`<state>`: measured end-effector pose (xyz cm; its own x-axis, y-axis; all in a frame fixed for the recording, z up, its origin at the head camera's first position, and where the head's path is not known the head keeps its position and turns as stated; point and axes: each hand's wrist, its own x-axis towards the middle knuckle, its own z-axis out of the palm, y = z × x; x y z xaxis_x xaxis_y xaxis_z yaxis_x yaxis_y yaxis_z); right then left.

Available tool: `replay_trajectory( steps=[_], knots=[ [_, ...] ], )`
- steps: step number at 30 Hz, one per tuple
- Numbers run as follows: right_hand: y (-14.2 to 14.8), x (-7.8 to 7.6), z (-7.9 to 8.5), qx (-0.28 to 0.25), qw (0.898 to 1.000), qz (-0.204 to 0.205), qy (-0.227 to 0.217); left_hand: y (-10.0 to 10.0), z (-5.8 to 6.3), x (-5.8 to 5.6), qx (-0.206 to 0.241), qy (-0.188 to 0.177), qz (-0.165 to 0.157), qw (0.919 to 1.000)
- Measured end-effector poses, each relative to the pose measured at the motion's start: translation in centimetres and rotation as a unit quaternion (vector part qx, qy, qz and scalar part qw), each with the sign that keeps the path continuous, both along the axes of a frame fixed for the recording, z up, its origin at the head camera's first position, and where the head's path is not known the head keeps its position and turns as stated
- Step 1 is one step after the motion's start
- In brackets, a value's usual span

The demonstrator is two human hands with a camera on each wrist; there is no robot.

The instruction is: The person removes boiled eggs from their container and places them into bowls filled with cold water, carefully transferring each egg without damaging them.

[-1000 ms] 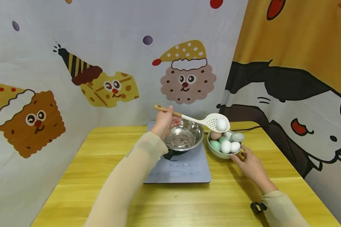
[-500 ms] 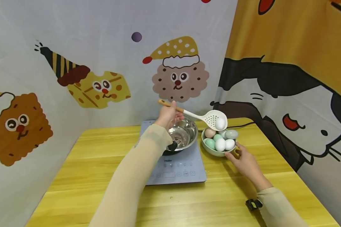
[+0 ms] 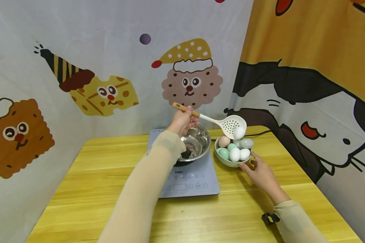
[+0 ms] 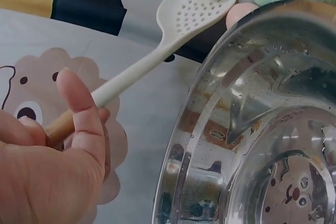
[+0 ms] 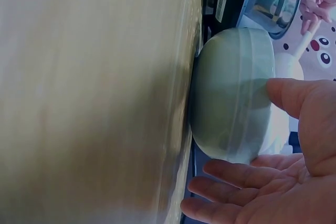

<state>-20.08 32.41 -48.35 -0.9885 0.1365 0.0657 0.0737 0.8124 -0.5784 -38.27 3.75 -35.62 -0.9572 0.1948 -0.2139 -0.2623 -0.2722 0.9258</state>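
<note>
My left hand (image 3: 182, 121) grips the wooden handle of a white slotted spoon (image 3: 231, 125) above the pan. A white egg (image 3: 239, 132) lies at the lower edge of the tilted spoon, just over a pale green bowl (image 3: 229, 163). Several white, green, grey and brownish eggs (image 3: 235, 154) fill that bowl. At the bowl's near right side is my right hand (image 3: 261, 173); its thumb touches the rim and its other fingers stretch along the wall, as the right wrist view shows. A steel pan (image 3: 205, 139) with clear liquid stands left of the bowl, partly hidden by the left arm.
The pan sits on a flat grey induction cooker (image 3: 197, 182) on a wooden table (image 3: 109, 175). A black cord (image 3: 258, 134) runs behind the bowl. Printed curtains (image 3: 115, 50) hang close along the table's back and sides.
The view has swung slightly to the right. My left hand has raised and tilted the spoon, and the egg now lies nearer its lower edge. My right hand stays at the bowl.
</note>
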Motion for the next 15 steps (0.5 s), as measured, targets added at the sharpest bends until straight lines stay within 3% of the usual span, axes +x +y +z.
replay_trajectory(
  steps=[15],
  knots=[
    [-0.09, 0.08, 0.18, -0.001, 1.0, 0.002, -0.005, 0.39, 0.74, 0.03, 0.001, 0.076, -0.023, 0.9968]
  ],
)
